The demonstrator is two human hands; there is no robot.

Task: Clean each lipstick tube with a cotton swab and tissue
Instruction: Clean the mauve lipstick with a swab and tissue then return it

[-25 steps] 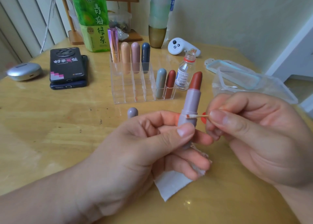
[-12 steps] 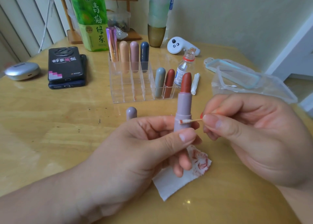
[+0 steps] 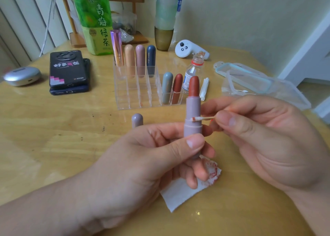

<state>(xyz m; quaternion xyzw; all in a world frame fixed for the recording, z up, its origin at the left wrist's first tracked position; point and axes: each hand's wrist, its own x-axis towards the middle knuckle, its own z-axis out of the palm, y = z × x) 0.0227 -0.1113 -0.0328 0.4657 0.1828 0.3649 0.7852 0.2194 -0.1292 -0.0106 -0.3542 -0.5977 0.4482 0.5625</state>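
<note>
Head view:
- Lipstick tube [image 3: 193, 114]: lilac, upright, red bullet exposed; left hand [image 3: 142, 157] fingers [image 3: 193, 144] curled round its base.
- Cotton swab [image 3: 201, 118]: pinched by right hand [image 3: 267, 137]; stained tip touches the tube's collar.
- Tissue [image 3: 178, 194]: red-smeared, on the surface [image 3: 71, 128] beneath the left hand.
- Lilac cap [image 3: 137, 119]: upright behind the left hand.

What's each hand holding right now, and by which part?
The left hand grips the open lipstick tube by its base; the right hand pinches the cotton swab by its stick end, stained tip against the tube.
</note>
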